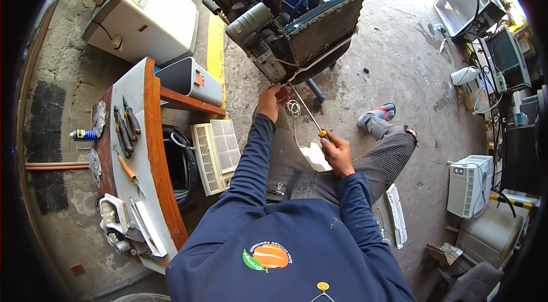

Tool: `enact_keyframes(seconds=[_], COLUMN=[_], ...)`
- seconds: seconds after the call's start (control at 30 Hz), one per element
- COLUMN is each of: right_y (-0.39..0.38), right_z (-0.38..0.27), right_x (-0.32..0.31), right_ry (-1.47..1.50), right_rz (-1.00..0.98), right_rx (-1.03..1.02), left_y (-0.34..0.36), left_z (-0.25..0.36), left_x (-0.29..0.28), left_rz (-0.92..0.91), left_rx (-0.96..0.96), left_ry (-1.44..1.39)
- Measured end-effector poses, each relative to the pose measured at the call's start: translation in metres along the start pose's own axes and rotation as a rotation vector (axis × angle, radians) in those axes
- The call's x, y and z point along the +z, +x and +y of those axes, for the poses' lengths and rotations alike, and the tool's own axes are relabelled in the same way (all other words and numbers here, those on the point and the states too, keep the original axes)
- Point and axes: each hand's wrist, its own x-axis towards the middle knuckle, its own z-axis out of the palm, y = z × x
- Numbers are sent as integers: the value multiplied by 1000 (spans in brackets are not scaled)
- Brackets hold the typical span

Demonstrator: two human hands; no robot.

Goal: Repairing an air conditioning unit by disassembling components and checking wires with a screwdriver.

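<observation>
The right grip (341, 156) is closed around the yellow handle of a screwdriver (306, 108), the hand set low on it so the long metal shaft runs clear, forward and to the left. The tool slants away from the person, its far end reaching the lower edge of a dismantled cooling unit (319, 37), beside the left grip. Whether the tip sits in a screw there is too small to tell.

The left grip (269, 103) is at that unit's near lower corner, fingers bent and drawn close together; I cannot tell whether they pinch anything. The unit lies straight ahead of both hands, well apart from the right one and just beyond the left. It carries a blue fan (305, 1) and a grey cylinder (249, 21), with a dark leg (315, 91) showing below.

A pale coiled cord (293, 109) shows between the left grip and the screwdriver's shaft. To the person's left, pliers (122, 131) and an orange-handled tool (128, 168) lie on a wood-edged surface (151, 188), and a cream grille panel (211, 159) stands beside it.
</observation>
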Motion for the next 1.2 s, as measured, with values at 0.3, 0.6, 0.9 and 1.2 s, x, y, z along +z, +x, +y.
enact_keyframes(seconds=[0.3,0.6,0.9,1.2], right_y=[12,-3,2,1], right_z=[20,3,-4,-20], right_x=[-11,6,-1,-5], right_ry=[-98,-1249,-1029,80], right_rz=[-43,294,247,-131], right_rx=[-203,-763,-913,106], left_y=[7,-8,-48,16], left_z=[-12,-6,-51,-19], left_x=[0,13,37,-4], left_rz=[35,39,-177,-159], left_rx=[132,134,-41,-110], left_ry=[91,31,60,-239])
